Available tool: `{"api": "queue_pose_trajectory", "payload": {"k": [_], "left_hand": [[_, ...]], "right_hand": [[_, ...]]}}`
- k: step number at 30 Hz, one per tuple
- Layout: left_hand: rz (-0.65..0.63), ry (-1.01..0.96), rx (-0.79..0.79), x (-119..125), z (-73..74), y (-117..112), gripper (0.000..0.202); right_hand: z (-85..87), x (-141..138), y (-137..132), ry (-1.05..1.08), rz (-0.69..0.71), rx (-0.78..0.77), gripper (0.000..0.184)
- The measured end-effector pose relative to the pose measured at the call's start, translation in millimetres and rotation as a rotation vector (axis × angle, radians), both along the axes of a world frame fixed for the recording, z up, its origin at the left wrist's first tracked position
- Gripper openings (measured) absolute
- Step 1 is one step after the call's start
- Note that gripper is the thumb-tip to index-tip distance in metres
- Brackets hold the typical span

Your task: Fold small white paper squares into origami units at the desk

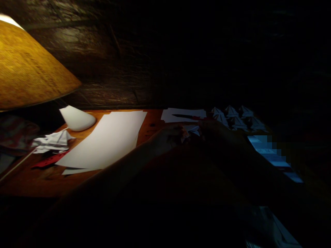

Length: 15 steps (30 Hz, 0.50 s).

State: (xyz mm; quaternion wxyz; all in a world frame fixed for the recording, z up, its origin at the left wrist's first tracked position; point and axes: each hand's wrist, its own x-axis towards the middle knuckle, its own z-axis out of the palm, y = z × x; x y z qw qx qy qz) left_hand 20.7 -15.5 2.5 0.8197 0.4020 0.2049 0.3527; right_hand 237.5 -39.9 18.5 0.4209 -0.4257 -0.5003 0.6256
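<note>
A small folded paper figure point(191, 130) is held up between my two hands, over the middle of the table. My left hand point(171, 136) grips its left side with the fingers closed. At its right side is my right hand point(210, 130), very dark, with fingers that seem pinched at the paper's edge. Just behind the hands lies a stack of cut white paper point(169, 115), with a dark-bladed knife or scissors point(182, 116) with a red handle on top. Several similar folded paper figures point(236, 121) stand in rows to the right.
Large white sheets point(113, 137) lie left of centre on the wooden table point(33, 182). A lamp with a yellow shade point(31, 69) and white base point(77, 119) stands at the left, near more folded paper point(55, 142) and a red item point(50, 160). A lit screen point(274, 156) glows at right.
</note>
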Motion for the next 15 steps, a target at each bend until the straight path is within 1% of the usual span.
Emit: {"api": "queue_pose_trajectory", "payload": {"k": [4,8,10,13,15], "left_hand": [[-0.004,0.035,-0.050,-0.7,0.3,1.3,0.003],[0.044,0.090,-0.075,-0.1,3.5,-0.3,0.007],[0.080,0.099,-0.047,0.6,4.8,-1.1,0.008],[0.115,0.135,0.020,1.3,5.4,-1.5,0.004],[0.123,0.149,0.035,1.4,5.0,-1.4,0.014]], "right_hand": [[-3.7,0.7,0.8,0.062,-0.037,-0.004,0.031],[1.4,-1.1,-10.2,0.082,-0.048,-0.026,0.030],[4.2,-3.3,-16.1,0.091,-0.027,-0.033,0.025],[4.9,-6.2,-18.8,0.055,0.038,-0.026,0.021],[2.7,-6.2,-15.1,0.033,0.036,-0.004,0.019]]}}
